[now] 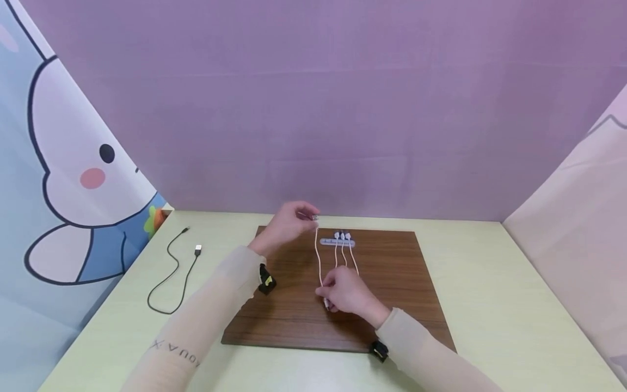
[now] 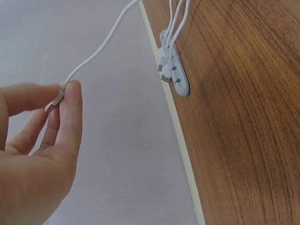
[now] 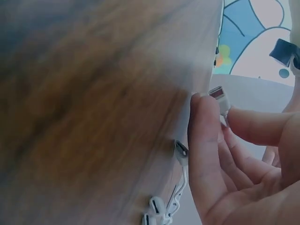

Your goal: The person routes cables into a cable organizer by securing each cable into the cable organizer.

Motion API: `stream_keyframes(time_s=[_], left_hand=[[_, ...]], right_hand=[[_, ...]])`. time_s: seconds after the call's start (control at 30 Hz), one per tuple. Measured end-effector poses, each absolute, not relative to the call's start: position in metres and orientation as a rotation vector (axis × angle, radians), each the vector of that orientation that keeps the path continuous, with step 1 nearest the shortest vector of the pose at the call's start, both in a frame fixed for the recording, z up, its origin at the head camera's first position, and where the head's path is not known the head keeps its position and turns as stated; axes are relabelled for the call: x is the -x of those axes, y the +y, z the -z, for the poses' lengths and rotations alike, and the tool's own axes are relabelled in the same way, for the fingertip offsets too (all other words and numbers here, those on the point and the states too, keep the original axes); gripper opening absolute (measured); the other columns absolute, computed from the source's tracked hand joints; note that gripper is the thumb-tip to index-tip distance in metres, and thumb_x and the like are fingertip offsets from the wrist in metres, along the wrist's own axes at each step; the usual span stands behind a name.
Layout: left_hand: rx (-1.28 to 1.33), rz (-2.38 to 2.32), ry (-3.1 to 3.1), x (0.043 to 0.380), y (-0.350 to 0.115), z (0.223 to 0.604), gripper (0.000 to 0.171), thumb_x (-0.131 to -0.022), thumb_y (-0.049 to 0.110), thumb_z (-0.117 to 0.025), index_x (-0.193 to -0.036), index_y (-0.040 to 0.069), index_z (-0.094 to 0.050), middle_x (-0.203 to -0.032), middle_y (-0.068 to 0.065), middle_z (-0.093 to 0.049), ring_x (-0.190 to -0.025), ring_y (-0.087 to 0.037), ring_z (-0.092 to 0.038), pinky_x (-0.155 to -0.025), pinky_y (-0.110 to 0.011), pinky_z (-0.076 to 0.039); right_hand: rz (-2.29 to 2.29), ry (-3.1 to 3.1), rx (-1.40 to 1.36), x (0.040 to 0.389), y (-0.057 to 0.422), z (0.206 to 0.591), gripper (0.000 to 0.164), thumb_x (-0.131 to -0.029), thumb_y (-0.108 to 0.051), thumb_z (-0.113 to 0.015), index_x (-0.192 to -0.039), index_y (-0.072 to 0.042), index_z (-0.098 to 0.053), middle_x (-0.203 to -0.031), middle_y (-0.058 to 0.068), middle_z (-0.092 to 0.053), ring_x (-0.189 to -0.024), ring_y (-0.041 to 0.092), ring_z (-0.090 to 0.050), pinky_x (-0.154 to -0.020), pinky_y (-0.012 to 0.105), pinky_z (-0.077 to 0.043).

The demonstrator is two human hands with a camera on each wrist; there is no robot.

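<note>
A white USB cable (image 1: 318, 258) runs between the two hands above the brown wooden board (image 1: 294, 321). My left hand (image 1: 289, 223) pinches the small metal-tipped plug (image 2: 57, 99) at one end, over the board's far edge. My right hand (image 1: 348, 291) pinches the wider USB plug (image 3: 219, 98) at the other end, low over the board's middle. Near the far edge lies a pale cable holder (image 2: 182, 86) with several slots. Other white cables stand in its right part, their plugs (image 1: 343, 236) beyond it; they run back towards my right hand, which hides part of them.
Left of the board, a black USB cable (image 1: 168, 313) lies in a loop on the pale yellow table (image 1: 490, 294). A purple cloth (image 1: 343, 120) hangs behind the table. More white plugs (image 3: 157, 205) show near the board in the right wrist view.
</note>
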State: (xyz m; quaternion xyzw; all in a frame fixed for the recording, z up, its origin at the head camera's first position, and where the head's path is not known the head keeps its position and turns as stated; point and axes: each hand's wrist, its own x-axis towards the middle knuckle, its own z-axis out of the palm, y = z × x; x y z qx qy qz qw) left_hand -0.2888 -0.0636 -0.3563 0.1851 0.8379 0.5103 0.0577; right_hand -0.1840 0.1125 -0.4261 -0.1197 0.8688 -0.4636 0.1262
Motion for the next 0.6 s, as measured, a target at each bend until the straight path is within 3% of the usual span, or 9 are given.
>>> stream_keyframes(time_s=[0.27,0.6], left_hand=[[-0.532,-1.498,2.595,0.301,-0.052,0.371,0.028,-0.087,0.003,-0.072,-0.115,0.005,-0.068,-0.110,-0.009,-0.067,-0.102,-0.025,-0.063,-0.087,-0.038,-0.054],[-0.535,-1.455,2.655,0.313,-0.035,0.385,0.025,-0.087,0.000,-0.070,-0.112,0.002,-0.069,-0.107,-0.010,-0.067,-0.099,-0.026,-0.064,-0.085,-0.036,-0.055]], right_hand=[[1.190,2.659,0.276,0.182,0.114,0.423,0.017,-0.094,-0.012,-0.072,-0.078,-0.006,-0.070,-0.054,0.002,-0.059,-0.046,0.013,-0.057,-0.047,0.029,-0.046],[1.046,2.719,0.284,0.180,0.116,0.420,0.014,-0.090,-0.011,-0.075,-0.078,-0.006,-0.069,-0.060,0.002,-0.060,-0.052,0.015,-0.058,-0.051,0.030,-0.047]])
